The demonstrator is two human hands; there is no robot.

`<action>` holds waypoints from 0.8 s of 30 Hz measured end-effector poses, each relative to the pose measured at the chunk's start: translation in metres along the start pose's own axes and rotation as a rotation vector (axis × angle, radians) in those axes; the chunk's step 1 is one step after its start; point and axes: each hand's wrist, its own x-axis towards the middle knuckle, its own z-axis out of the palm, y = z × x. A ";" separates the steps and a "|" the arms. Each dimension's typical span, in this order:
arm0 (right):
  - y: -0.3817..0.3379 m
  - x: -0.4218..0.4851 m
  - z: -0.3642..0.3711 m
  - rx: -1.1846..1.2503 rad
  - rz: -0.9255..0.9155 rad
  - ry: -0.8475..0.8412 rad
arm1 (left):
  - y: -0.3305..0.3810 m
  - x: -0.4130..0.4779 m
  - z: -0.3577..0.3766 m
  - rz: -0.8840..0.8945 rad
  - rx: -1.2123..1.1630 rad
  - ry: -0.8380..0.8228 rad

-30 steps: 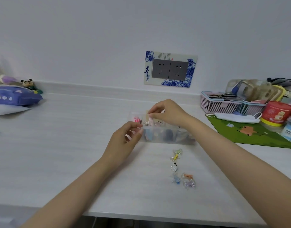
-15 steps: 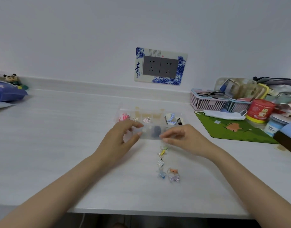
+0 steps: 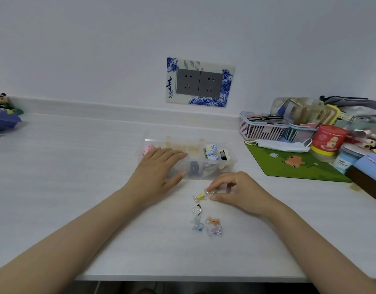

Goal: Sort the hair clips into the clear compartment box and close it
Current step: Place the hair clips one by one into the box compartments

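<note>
The clear compartment box (image 3: 231,161) stands open on the white table, with several clips inside. My left hand (image 3: 156,172) rests on its left part, fingers spread over the rim. In front of the box my right hand (image 3: 233,193) pinches a small clear clip (image 3: 209,190) lying on the table. Just left of it is a yellow clip (image 3: 199,197). Nearer to me lie a clear black-tipped clip (image 3: 197,210), a blue clip (image 3: 197,224), an orange clip (image 3: 213,220) and a lilac bow clip (image 3: 214,231).
A green mat (image 3: 293,164) with a white face mask (image 3: 282,145) lies right of the box. Behind it stand pink baskets (image 3: 261,130), a red tin (image 3: 328,140) and other clutter. A dark box edge (image 3: 365,179) juts in at far right. A wall socket (image 3: 199,83) is behind.
My right hand left the box's back row, came down in front of the box and closed its fingertips on a clip. My left hand shifted onto the box's left part.
</note>
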 end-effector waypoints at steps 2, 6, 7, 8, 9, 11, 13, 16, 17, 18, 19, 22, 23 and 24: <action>0.002 0.000 0.002 0.007 -0.006 0.019 | -0.001 -0.001 -0.001 0.001 -0.008 0.004; -0.014 0.010 -0.002 0.084 -0.078 0.169 | -0.002 -0.001 0.000 0.000 -0.028 0.019; -0.020 0.016 -0.006 0.103 -0.102 0.220 | -0.003 0.000 0.001 -0.004 -0.034 0.024; -0.026 0.023 -0.009 0.112 -0.121 0.258 | -0.003 0.000 0.001 -0.006 -0.038 0.028; -0.031 0.030 -0.012 0.109 -0.133 0.282 | -0.004 0.001 0.001 -0.005 -0.039 0.030; -0.040 0.046 -0.013 0.072 -0.148 0.319 | -0.004 0.000 0.001 -0.002 -0.037 0.033; -0.042 0.061 -0.012 0.052 -0.135 0.338 | -0.003 0.000 0.001 0.000 -0.032 0.043; -0.041 0.075 -0.010 -0.014 -0.076 0.240 | -0.002 -0.001 -0.001 0.003 -0.031 0.046; -0.039 0.076 -0.009 -0.040 -0.064 0.226 | -0.002 -0.002 -0.001 0.004 -0.036 0.048; -0.038 0.075 -0.009 -0.043 -0.063 0.240 | -0.002 -0.002 -0.002 0.005 -0.042 0.053; -0.038 0.071 -0.010 -0.021 -0.074 0.283 | -0.002 -0.002 -0.002 0.005 -0.050 0.060; -0.040 0.049 -0.012 0.138 -0.153 0.408 | -0.002 -0.003 -0.001 0.003 -0.068 0.077; -0.042 0.040 -0.012 0.200 -0.173 0.403 | -0.003 -0.003 0.000 0.000 -0.068 0.078; -0.044 0.031 -0.011 0.247 -0.172 0.369 | -0.003 -0.002 0.000 -0.005 -0.068 0.075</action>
